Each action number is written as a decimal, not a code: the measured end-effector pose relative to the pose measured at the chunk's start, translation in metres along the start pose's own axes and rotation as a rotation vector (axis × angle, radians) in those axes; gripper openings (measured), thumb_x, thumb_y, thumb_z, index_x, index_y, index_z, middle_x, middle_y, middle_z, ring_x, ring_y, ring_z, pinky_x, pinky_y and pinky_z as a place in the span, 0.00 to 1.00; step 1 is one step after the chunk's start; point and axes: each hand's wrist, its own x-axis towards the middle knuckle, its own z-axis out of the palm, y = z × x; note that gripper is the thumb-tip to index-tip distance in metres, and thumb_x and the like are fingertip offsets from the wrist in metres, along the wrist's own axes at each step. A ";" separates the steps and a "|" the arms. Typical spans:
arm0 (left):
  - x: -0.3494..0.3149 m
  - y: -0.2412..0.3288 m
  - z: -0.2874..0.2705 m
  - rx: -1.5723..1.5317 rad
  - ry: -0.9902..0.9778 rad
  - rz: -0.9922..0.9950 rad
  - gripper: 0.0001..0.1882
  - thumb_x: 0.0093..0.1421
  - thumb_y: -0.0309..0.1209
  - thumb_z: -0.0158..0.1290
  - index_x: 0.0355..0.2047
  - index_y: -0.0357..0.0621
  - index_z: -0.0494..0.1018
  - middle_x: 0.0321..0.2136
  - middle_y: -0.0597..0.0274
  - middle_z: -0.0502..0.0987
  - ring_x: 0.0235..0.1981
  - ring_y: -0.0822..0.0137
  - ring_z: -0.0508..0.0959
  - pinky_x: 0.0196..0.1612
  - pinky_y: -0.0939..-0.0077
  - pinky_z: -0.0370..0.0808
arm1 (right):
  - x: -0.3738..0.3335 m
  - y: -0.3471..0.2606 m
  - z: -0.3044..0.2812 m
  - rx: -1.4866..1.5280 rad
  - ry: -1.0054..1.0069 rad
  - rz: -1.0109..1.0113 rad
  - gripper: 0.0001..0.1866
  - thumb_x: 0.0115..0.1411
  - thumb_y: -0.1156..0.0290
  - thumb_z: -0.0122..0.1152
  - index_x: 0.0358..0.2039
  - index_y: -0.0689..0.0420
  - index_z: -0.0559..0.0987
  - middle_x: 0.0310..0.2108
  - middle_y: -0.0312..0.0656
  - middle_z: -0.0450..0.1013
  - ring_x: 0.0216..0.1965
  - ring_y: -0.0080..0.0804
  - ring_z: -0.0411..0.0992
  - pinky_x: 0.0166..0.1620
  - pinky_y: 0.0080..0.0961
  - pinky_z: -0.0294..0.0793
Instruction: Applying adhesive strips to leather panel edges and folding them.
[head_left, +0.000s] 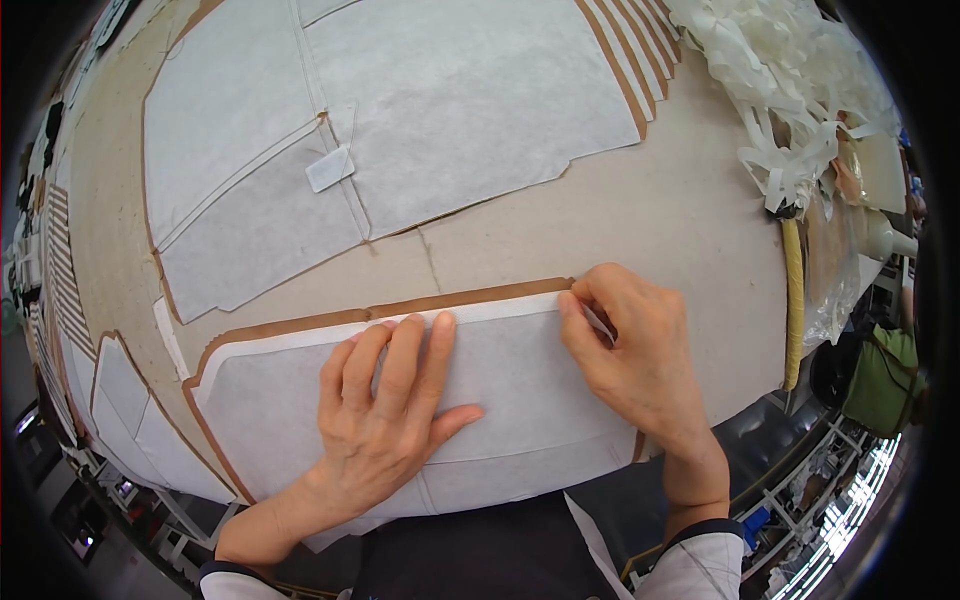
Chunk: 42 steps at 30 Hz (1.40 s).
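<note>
— Dark apron (460,550) at the bottom, against the near edge of a beige bench (725,260). Whose hands are those above it?

— The wearer's own, bare to the forearms, at work on a brown-edged white panel (525,385) lying along the bench's near edge.

— And the left hand (385,400)?

— Palm down on the panel, fingers extended, thumb held out to the side, clasping nothing. Its fingertips rest by the white strip (500,308) that runs inside the brown border (440,302).

— The right hand (640,345)?

— Pinching the panel's upper right corner between thumb and curled forefinger. Whether the pinch takes in the strip alone or the brown border too, one cannot tell.

— What else is on the bench?

— Toward the far edge, a larger seamed panel (480,80) bearing a small white rectangular tag (330,170); brown-edged layers (635,50) fan out at its right. By the near left corner, a smaller panel (165,440).

— Over on the right?

— Tangled white ribbons (790,60) heap at the far right corner, with a yellow-wrapped rod (793,300) along the right edge. Beyond that edge, a green bag (885,380).
</note>
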 end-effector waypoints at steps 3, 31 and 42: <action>0.004 0.002 0.000 -0.002 0.013 -0.007 0.37 0.53 0.46 0.63 0.57 0.33 0.74 0.57 0.50 0.70 0.55 0.51 0.71 0.53 0.57 0.71 | 0.000 0.000 0.000 -0.011 0.001 0.002 0.08 0.58 0.77 0.62 0.25 0.59 0.71 0.21 0.44 0.70 0.20 0.43 0.71 0.25 0.37 0.67; 0.033 0.026 0.014 -0.035 0.055 0.093 0.34 0.54 0.47 0.63 0.56 0.38 0.77 0.54 0.52 0.71 0.53 0.53 0.71 0.52 0.57 0.69 | -0.041 0.020 -0.020 0.147 0.141 0.149 0.04 0.60 0.81 0.65 0.34 0.62 0.78 0.26 0.42 0.73 0.23 0.33 0.73 0.27 0.26 0.71; 0.043 0.033 0.023 -0.081 0.052 0.117 0.34 0.56 0.45 0.63 0.59 0.40 0.74 0.56 0.51 0.69 0.54 0.53 0.69 0.55 0.56 0.65 | -0.041 0.019 -0.015 0.174 0.191 0.129 0.05 0.60 0.82 0.65 0.35 0.62 0.78 0.26 0.42 0.72 0.21 0.32 0.72 0.25 0.26 0.69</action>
